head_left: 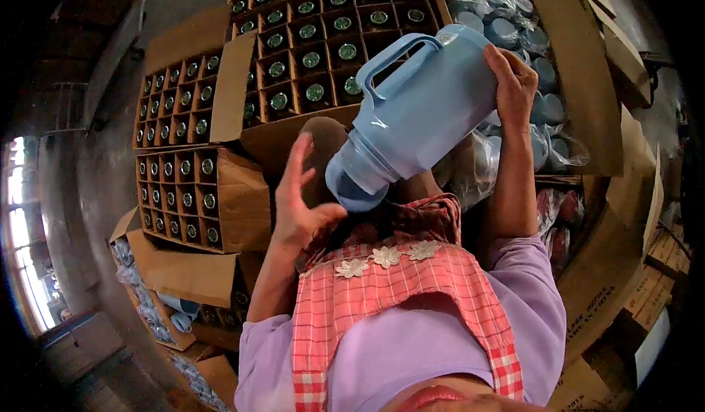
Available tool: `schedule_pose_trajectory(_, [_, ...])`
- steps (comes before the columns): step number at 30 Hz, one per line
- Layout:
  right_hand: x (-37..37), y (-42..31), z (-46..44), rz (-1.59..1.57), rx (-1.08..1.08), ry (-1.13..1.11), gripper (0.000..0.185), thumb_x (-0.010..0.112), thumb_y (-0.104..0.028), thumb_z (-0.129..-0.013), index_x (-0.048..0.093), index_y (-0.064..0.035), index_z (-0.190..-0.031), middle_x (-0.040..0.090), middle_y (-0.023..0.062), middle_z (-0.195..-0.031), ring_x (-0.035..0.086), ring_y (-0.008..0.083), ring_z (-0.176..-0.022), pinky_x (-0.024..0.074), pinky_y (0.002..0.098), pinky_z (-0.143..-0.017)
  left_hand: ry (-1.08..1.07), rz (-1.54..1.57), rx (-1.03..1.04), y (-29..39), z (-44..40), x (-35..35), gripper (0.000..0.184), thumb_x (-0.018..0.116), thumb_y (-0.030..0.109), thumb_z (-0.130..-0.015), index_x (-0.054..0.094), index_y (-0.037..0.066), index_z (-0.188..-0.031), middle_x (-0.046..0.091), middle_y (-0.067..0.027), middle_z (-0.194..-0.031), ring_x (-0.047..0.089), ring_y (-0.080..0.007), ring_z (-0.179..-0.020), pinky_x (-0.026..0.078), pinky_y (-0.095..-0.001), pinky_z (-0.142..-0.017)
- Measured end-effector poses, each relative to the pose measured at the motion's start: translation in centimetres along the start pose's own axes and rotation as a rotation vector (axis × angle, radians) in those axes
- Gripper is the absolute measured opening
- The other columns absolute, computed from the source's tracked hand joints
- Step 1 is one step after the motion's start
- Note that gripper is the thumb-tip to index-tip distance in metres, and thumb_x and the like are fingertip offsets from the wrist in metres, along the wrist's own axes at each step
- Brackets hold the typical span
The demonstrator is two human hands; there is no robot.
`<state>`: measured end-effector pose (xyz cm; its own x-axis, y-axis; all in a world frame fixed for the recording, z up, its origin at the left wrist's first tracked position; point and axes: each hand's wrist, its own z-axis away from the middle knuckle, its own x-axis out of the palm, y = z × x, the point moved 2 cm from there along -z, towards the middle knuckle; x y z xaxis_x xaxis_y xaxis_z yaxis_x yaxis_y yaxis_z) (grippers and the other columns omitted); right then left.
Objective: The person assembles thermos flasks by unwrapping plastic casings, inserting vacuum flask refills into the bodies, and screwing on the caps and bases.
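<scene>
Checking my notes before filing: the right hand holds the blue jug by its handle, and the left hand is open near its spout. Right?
Not by the handle: the head view shows the right hand holding the blue jug at its base end. The left hand is indeed open near the spout.

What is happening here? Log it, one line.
blue jug: base held by right hand | left hand: open, near mouth end | divided carton: beyond jug
</scene>
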<state>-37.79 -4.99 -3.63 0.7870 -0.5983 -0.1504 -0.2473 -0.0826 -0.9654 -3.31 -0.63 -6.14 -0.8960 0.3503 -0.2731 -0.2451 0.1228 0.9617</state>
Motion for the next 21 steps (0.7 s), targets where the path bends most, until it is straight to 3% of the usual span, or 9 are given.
schedule_pose_trajectory(2, [0.9,-0.4,-0.1,-0.053,0.017,0.008,0.028,0.065,-0.025,-0.081,0.067,0.0020,-0.088,0.063,-0.0005,-0.076,0.054,0.0078,-0.071,0.0417,0.0205,-0.066,-0.036,-0.319,0.372,1.9,-0.9,1.5,0.114,0.084,0.037,-0.051,0.021,0.002,-0.139,0.023,-0.0214,-0.143,0.026,-0.0355,-0.132,0.031,-0.0441,-0.101])
schedule_pose_trajectory(5, [3.3,-0.9,0.2,-0.178,0.040,-0.016,0.026,0.064,-0.022,-0.081,0.067,0.0023,-0.090,0.064,0.0014,-0.081,0.056,0.0094,-0.074,0.0432,0.0209,-0.069,0.309,-0.487,0.591,1.7,-2.3,2.1,0.096,0.084,0.031,-0.053,0.034,0.000,-0.129,0.047,-0.0220,-0.123,0.047,-0.0378,-0.113,0.042,-0.0438,-0.092])
schedule_pose_trajectory(7, [4.6,-1.3,0.6,-0.247,0.055,-0.074,0.023,0.063,-0.018,-0.081,0.067,0.0022,-0.093,0.064,0.0043,-0.086,0.058,0.0112,-0.078,0.0443,0.0219,-0.072,0.425,0.127,0.338,-0.1,-3.1,1.3,0.081,0.079,0.031,-0.060,0.038,0.002,-0.125,0.052,-0.0192,-0.113,0.054,-0.0338,-0.099,0.048,-0.0416,-0.079])
schedule_pose_trajectory(10, [6.1,-2.6,0.5,-0.548,-0.451,-0.492,0.023,0.060,-0.011,-0.077,0.067,0.0000,-0.096,0.060,0.0141,-0.111,0.058,0.0192,-0.098,0.0447,0.0307,-0.082,0.266,1.128,-0.349,-4.7,-4.1,-2.6,0.050,0.055,0.035,-0.080,0.043,0.005,-0.119,0.054,-0.0135,-0.107,0.058,-0.0238,-0.084,0.046,-0.0372,-0.050])
schedule_pose_trajectory(13, [7.7,-2.3,-1.3,-0.807,-0.150,-0.614,0.029,0.058,-0.021,-0.082,0.065,0.0012,-0.101,0.060,0.0136,-0.112,0.057,0.0204,-0.101,0.0438,0.0323,-0.084,0.336,0.911,-0.045,-6.8,-3.5,-5.3,0.050,0.053,0.034,-0.079,0.045,0.003,-0.117,0.054,-0.0122,-0.107,0.056,-0.0249,-0.092,0.048,-0.0400,-0.062])
schedule_pose_trajectory(14, [8.5,-1.6,-2.1,-0.781,0.184,-0.544,0.037,0.055,-0.028,-0.085,0.063,0.0025,-0.104,0.062,0.0130,-0.109,0.058,0.0210,-0.100,0.0436,0.0331,-0.085,0.427,0.689,0.054,-6.1,-4.1,-5.4,0.050,0.053,0.034,-0.078,0.046,0.003,-0.117,0.053,-0.0123,-0.108,0.055,-0.0255,-0.095,0.047,-0.0403,-0.067])
schedule_pose_trajectory(17, [11.4,-1.6,-2.4,-0.082,0.221,-0.605,0.044,0.058,-0.038,-0.083,0.062,-0.0035,-0.110,0.060,0.0164,-0.112,0.055,0.0265,-0.108,0.0428,0.0383,-0.091,0.615,0.177,0.246,-6.8,-4.9,-6.7,0.052,0.053,0.032,-0.075,0.047,0.001,-0.117,0.051,-0.0126,-0.110,0.052,-0.0269,-0.101,0.044,-0.0404,-0.081])
schedule_pose_trajectory(18, [11.6,-0.9,-2.5,-0.219,0.180,-0.608,0.041,0.060,-0.034,-0.082,0.063,-0.0031,-0.108,0.062,0.0143,-0.109,0.056,0.0246,-0.105,0.0425,0.0370,-0.090,0.626,0.111,0.237,-11.5,-4.0,-9.3,0.054,0.054,0.031,-0.073,0.047,0.001,-0.116,0.050,-0.0128,-0.110,0.051,-0.0272,-0.102,0.043,-0.0400,-0.085])
schedule_pose_trajectory(21, [12.4,1.4,-3.7,-0.740,-0.061,-0.841,0.035,0.060,-0.027,-0.082,0.063,-0.0011,-0.105,0.063,0.0117,-0.101,0.058,0.0195,-0.098,0.0426,0.0341,-0.088,0.721,0.455,0.158,-8.9,-5.7,-9.2,0.056,0.057,0.026,-0.067,0.046,-0.001,-0.116,0.048,-0.0127,-0.111,0.049,-0.0271,-0.102,0.042,-0.0399,-0.088])
